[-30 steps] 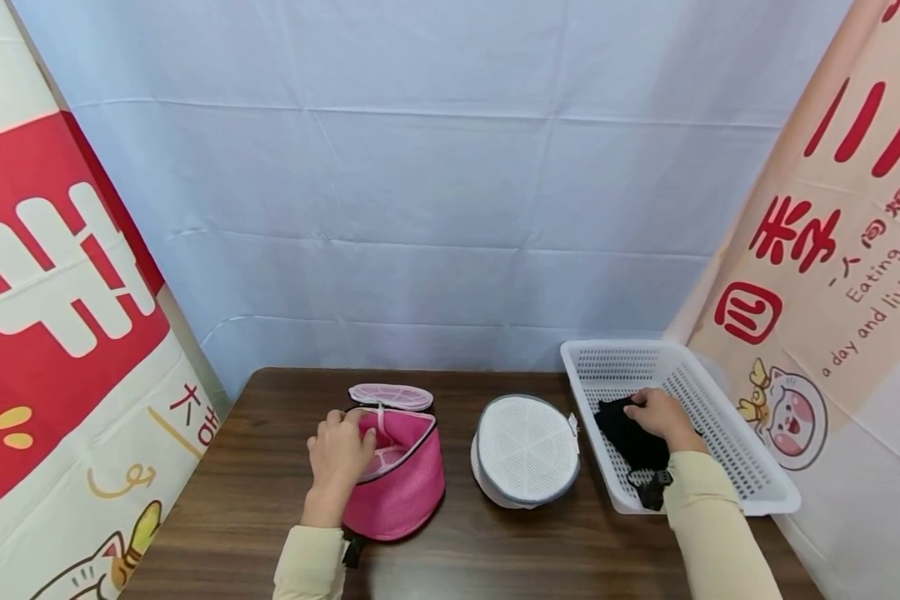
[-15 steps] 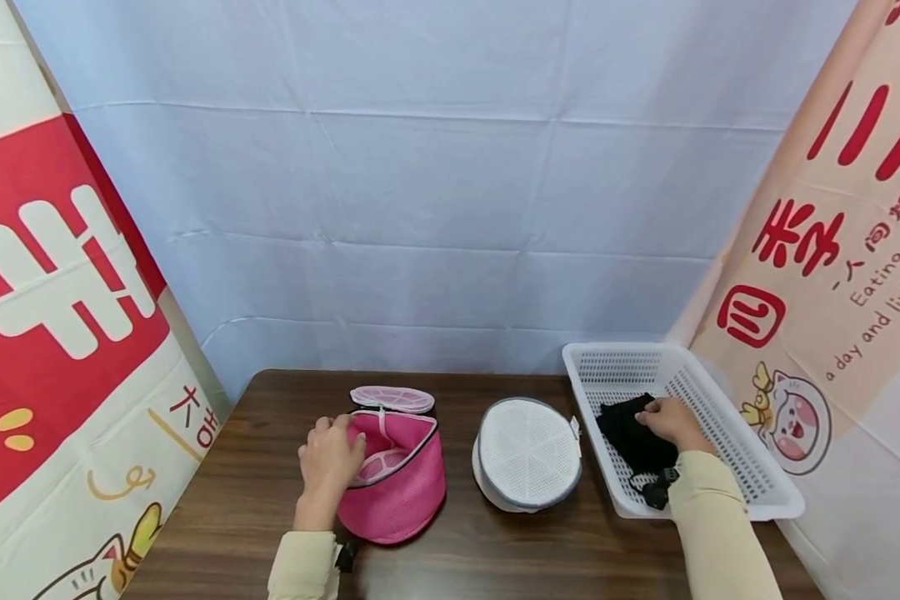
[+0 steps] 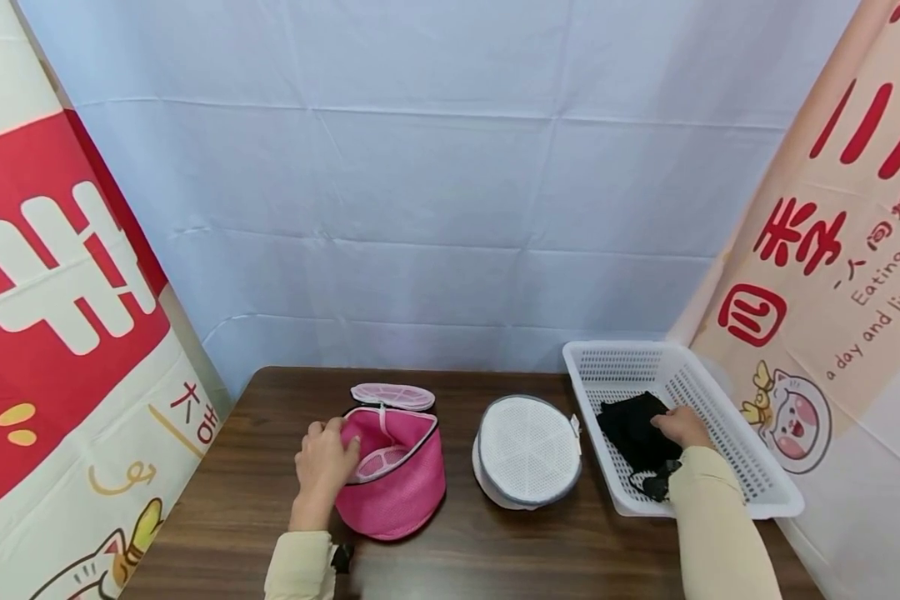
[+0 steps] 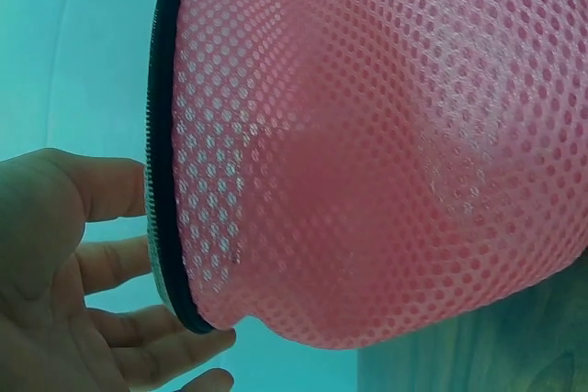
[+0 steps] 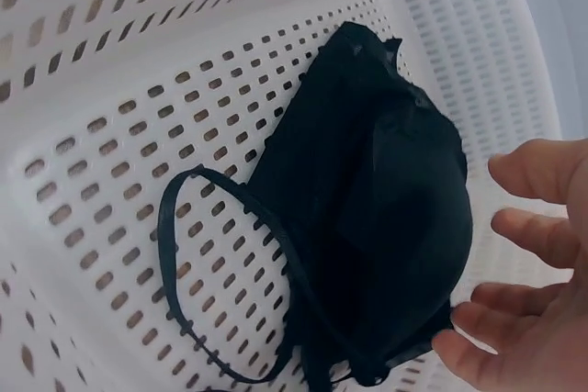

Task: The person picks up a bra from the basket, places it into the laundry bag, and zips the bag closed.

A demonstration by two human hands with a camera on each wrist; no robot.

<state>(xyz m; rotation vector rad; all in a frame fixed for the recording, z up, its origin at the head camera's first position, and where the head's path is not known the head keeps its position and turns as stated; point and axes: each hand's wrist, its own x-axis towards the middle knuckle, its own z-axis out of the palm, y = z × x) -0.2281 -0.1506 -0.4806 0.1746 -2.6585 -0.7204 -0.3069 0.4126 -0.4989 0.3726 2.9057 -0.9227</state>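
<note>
The pink mesh laundry bag (image 3: pixel 405 508) stands on the table with its zipped lid (image 3: pixel 393 396) folded back, showing a pale mesh inside. At its left rim is my left hand (image 3: pixel 324 458); in the left wrist view its loosely bent, spread fingers (image 4: pixel 138 332) reach to the black zipper edge (image 4: pixel 163 153), and some tips are hidden behind it. A folded black bra (image 5: pixel 395 199) with a looped strap lies in the white plastic basket (image 3: pixel 772 500). Beside the bra's cup hovers my right hand (image 5: pixel 533 273), fingers spread and relaxed, gripping nothing.
Between the pink bag and the basket sits a round white mesh laundry bag (image 3: pixel 528 450) with grey trim, its lid down. A pale blue cloth (image 3: pixel 435 183) hangs behind the dark wooden table (image 3: pixel 232 492). Printed curtains flank both sides.
My left hand has shifted slightly left and down along the pink bag's rim. My right hand has moved right, off the middle of the bra to its right edge.
</note>
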